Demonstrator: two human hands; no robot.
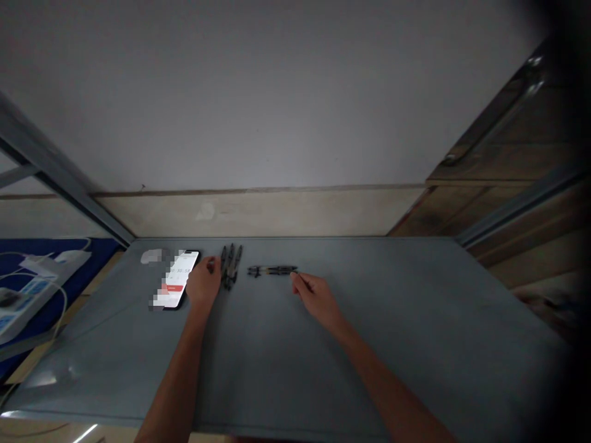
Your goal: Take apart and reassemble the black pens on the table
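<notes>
Several dark pens lie on a grey metal tabletop (277, 357). One group of upright-pointing pens (230, 266) fans out slightly, tips away from me. Just left of that group is my left hand (205, 281), its fingers curled in; whether anything sits inside them is hidden. To the right, more pens (271, 271) lie crosswise, close together, with clips showing on their left part. At the right end of these, my right hand (316, 295) has thumb and forefinger pinched together on a pen's end.
A phone (178, 280) with a lit timer screen, partly pixelated, lies left of my left hand. Beyond the table's left edge, a white power strip (41, 289) with cables rests on blue cloth. Metal posts (99, 212) and a pale wall (258, 111) bound the table.
</notes>
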